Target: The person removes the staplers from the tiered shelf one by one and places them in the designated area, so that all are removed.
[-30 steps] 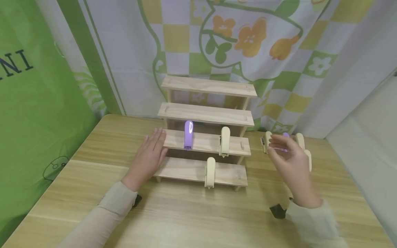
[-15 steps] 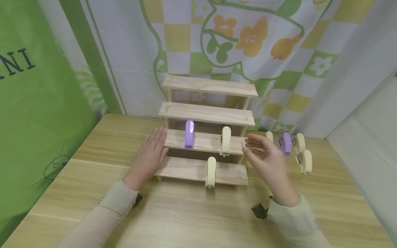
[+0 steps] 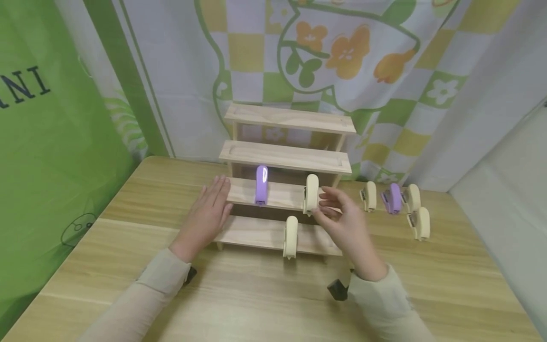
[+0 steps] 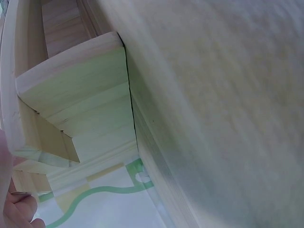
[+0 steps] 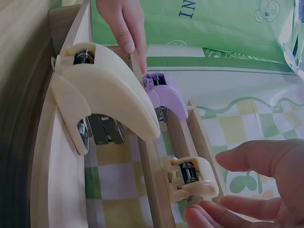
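My left hand rests flat on the left end of the second step of a wooden tiered shelf. On that step stand a purple stapler and, to its right, a cream stapler. Close to the cream stapler's right side is my right hand, fingers partly bent and spread. In the right wrist view a gap shows between thumb and fingers, with one fingertip very near that stapler; whether it touches is unclear. Another cream stapler stands on the lowest step.
Several more staplers stand on the table right of the shelf: a purple one among cream ones. Two upper steps rise behind. A patterned curtain hangs at the back, and green cloth is at the left.
My right hand has moved left from the staplers on the table to the cream stapler on the second step. My left hand has stayed on the shelf.
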Available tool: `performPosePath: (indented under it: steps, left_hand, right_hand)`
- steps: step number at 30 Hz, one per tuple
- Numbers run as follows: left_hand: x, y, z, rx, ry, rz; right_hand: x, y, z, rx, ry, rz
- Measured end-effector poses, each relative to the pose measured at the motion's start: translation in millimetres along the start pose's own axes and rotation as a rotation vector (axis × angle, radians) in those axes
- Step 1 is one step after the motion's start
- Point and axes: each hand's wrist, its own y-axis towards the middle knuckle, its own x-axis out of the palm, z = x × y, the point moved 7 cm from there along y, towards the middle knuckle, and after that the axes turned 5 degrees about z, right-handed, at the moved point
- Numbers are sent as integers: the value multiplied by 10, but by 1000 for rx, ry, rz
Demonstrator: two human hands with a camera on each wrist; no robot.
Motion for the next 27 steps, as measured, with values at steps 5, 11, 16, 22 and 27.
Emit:
performPosePath:
  steps: [5,11,16,22,27]
  left_hand:
    - [0,3,-4,4,4,2]
    - [15,7,-15,-5,-3,-15]
    - [22,7,-21,-9,2,-23]
    - [28,6,-21,-5,0,-13]
    - [32,2,-24,-4,3,-5]
  right_hand:
    - [66,26,28,42,-10,-8]
    - [114,35,78,72,-22,-7]
    - [134,32,86,54,-35,22]
    - [142,22,97,40,-51,46]
    - [134,22,114,39,-46,60]
